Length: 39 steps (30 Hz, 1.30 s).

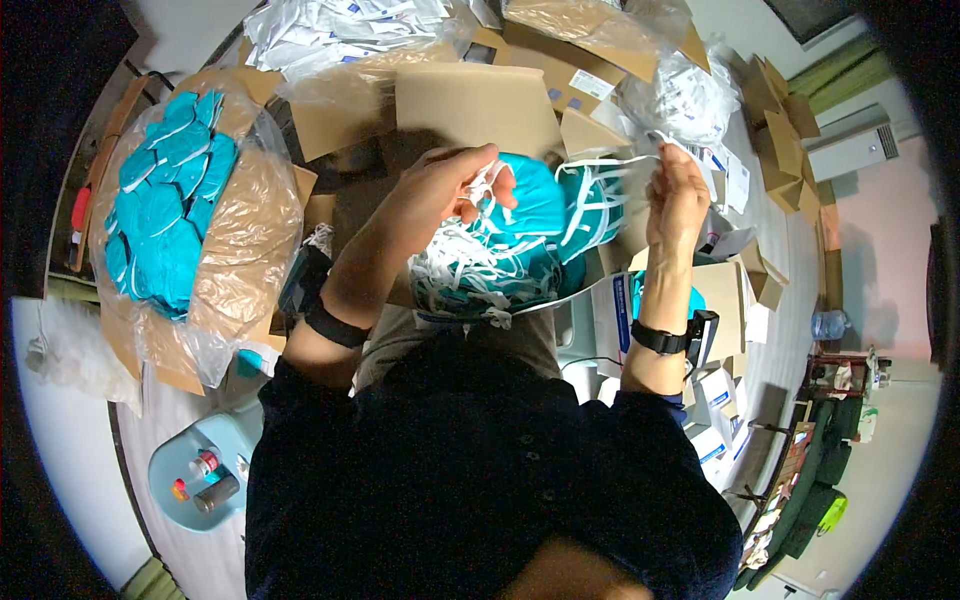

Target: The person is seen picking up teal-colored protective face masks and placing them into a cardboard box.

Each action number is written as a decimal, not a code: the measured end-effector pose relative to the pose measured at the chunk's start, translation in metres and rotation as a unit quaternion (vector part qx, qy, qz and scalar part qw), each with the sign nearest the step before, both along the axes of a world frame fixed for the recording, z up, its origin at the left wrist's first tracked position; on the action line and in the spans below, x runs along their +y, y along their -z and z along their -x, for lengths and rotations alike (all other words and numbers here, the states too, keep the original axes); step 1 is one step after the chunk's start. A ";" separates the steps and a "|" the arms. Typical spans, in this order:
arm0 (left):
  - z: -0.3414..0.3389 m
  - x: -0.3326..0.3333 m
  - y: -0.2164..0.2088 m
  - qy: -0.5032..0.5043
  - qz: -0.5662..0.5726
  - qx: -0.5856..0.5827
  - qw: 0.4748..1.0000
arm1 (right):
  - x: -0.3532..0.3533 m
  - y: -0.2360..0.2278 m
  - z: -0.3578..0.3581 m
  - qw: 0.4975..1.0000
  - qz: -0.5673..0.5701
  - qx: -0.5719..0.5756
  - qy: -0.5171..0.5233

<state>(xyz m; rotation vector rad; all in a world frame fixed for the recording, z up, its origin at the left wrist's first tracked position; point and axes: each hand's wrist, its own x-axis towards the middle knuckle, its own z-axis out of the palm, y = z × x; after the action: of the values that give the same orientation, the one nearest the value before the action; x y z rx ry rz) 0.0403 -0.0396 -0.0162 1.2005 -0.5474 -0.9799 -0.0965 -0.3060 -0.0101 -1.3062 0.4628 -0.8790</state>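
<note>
My left hand (462, 182) is closed on white straps beside a teal face mask (530, 195), with its fingers curled in front of the mask's left edge. Out to the right, my right hand (680, 190) is raised with finger and thumb pinched on a thin white strap (615, 160). That strap stretches back to the teal mask. Below my hands, in front of my lap, lies a tangled heap of white straps (470, 265) with more teal masks under and among them. What my left fingertips press on is partly hidden.
At the left stands a plastic-lined carton (235, 250) with a pile of teal masks (160, 215). A cardboard box (480, 105) is open just beyond my hands. White packets (340, 35) fill a carton at the back. A light blue bin (190, 450) stands at lower left; white boxes (715, 390) lie at right.
</note>
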 end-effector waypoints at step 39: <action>0.007 0.048 0.034 0.096 -0.070 -0.152 0.981 | -0.011 0.035 -0.017 0.878 0.391 0.268 0.068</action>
<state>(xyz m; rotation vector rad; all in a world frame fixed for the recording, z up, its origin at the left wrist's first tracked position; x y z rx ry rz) 0.0336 0.0082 -0.0505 1.4565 -0.8607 -1.0155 -0.0799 -0.3169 -0.0455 -2.3183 0.6666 -0.8402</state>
